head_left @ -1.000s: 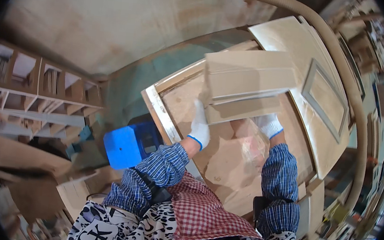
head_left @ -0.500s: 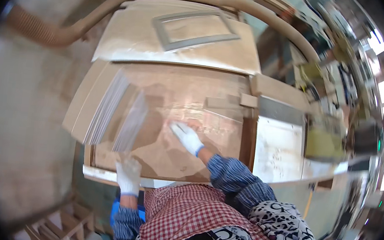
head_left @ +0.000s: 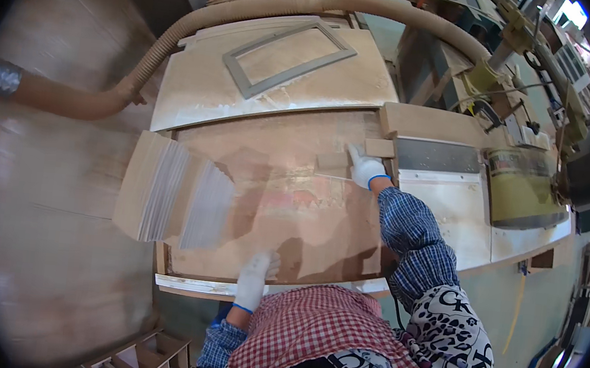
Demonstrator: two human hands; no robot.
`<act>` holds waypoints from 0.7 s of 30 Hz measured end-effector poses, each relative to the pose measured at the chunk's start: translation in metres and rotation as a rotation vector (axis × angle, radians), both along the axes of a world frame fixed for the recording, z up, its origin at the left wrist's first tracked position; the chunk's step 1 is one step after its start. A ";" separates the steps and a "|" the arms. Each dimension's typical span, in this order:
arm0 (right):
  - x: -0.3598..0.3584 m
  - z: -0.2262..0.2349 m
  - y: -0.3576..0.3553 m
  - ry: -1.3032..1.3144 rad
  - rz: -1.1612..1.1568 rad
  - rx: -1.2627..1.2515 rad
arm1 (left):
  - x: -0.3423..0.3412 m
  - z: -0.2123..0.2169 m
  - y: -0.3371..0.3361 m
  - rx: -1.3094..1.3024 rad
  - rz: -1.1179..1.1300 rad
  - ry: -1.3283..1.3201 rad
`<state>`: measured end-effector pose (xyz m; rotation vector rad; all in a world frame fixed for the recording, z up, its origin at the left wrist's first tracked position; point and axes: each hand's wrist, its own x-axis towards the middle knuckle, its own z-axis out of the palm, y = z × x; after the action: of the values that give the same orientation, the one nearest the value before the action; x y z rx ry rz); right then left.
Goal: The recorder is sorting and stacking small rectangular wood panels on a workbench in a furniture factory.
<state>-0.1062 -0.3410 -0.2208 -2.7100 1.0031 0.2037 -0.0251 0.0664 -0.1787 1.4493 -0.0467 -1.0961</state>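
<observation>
We count two gloved hands, the left hand (head_left: pixel 253 282) and the right hand (head_left: pixel 364 168), two stacks of thin boards (head_left: pixel 172 191), one grey frame (head_left: pixel 288 57), one dust hose (head_left: pixel 255 18).

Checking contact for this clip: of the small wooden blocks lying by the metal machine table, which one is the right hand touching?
The right hand rests on the lower, darker wooden block, to its left. The paler block lies just above the fingers, against the metal table, apparently untouched.

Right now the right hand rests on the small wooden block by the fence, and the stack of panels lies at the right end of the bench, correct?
Not quite. In the head view the right hand does rest by the small wooden block, but the stack of panels lies at the left end of the bench.
</observation>
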 end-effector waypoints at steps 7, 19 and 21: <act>0.005 -0.004 0.006 -0.319 0.129 -0.151 | -0.014 -0.008 0.024 -0.050 0.056 0.121; -0.016 0.000 0.031 -0.165 0.245 -0.256 | -0.017 0.014 0.002 0.053 0.133 0.034; -0.020 -0.001 0.040 -0.166 0.260 -0.318 | -0.017 0.010 0.002 0.044 0.088 0.019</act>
<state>-0.1258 -0.3005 -0.2216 -3.0791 0.6832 -0.1474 -0.0421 0.0685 -0.1684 1.4664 0.0537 -1.0444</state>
